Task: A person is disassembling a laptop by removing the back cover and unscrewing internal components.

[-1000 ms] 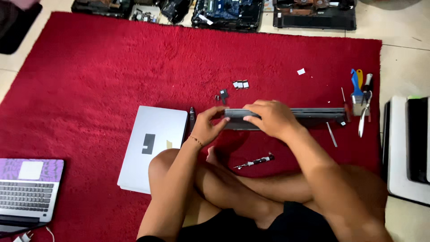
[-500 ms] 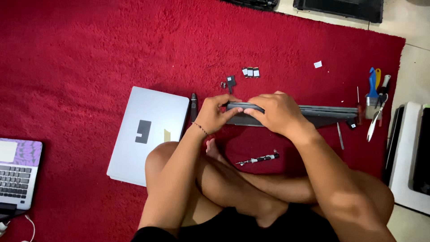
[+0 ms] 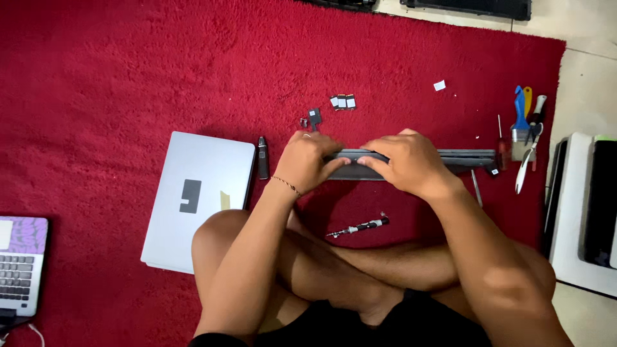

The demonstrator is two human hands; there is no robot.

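Observation:
I sit cross-legged on a red carpet (image 3: 128, 77). A dark grey laptop part (image 3: 459, 157) stands on its edge in front of me, long and thin. My left hand (image 3: 307, 160) grips its left end, fingers curled over the top. My right hand (image 3: 406, 162) clasps it just right of the middle. Below the part a small black screwdriver (image 3: 360, 227) lies on the carpet. A silver laptop cover (image 3: 198, 196) lies flat to the left of my knee, and a black pen-shaped tool (image 3: 262, 157) rests beside it.
Small black and white parts (image 3: 342, 101) lie beyond my hands. Hand tools (image 3: 526, 138) with blue, yellow and white handles lie at the carpet's right edge. White and black devices (image 3: 585, 205) are stacked on the right. An open laptop (image 3: 22, 263) sits at the lower left.
The view has shifted so everything sits slightly lower and more to the right in frame. Both hands keep their hold on the grey part, moved closer together along it.

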